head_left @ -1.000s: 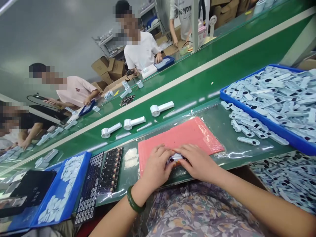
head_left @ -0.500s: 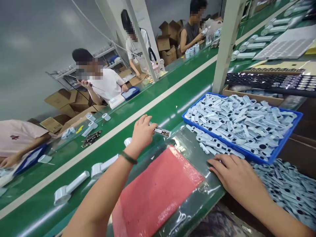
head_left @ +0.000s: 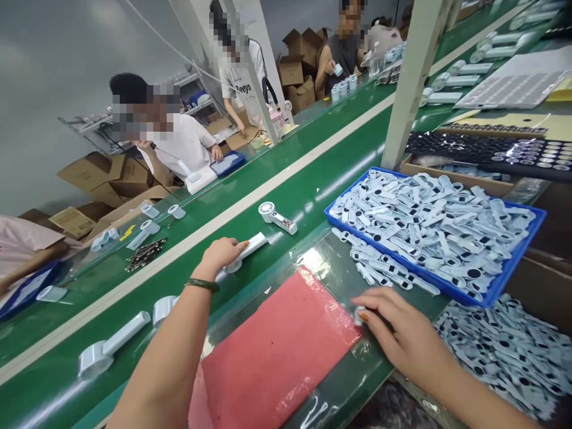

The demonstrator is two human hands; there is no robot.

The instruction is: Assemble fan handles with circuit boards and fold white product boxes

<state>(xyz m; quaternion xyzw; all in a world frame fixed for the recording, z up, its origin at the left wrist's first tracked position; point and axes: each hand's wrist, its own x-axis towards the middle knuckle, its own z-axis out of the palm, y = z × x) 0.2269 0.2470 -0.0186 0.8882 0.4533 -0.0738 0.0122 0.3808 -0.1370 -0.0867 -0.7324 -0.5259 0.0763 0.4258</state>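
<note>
My left hand (head_left: 223, 255) reaches over the green belt, its fingers closed round a pale handheld fan (head_left: 254, 244) that lies there. Just beyond it rests another handheld fan (head_left: 281, 222), its handle uncovered and the electronics inside showing. Beside the red sheet (head_left: 277, 345), my right hand (head_left: 397, 325) pinches a small pale piece (head_left: 358, 316), mostly covered by the fingers. Near that hand, several loose light-blue handle covers (head_left: 379, 265) lie along the blue tray (head_left: 500, 286), which is heaped with more of them.
More fans (head_left: 96, 357) lie on the green conveyor belt (head_left: 187, 325) at the left. A metal post (head_left: 406, 89) rises behind the tray. Below the tray is a further heap of covers (head_left: 504, 351). Co-workers (head_left: 179, 143) sit across the belt, near cardboard boxes (head_left: 102, 176).
My left hand has let go of the open-handled fan, now on the belt, and moved back left to another fan. My right hand has moved left to the sheet's edge with a small piece.
</note>
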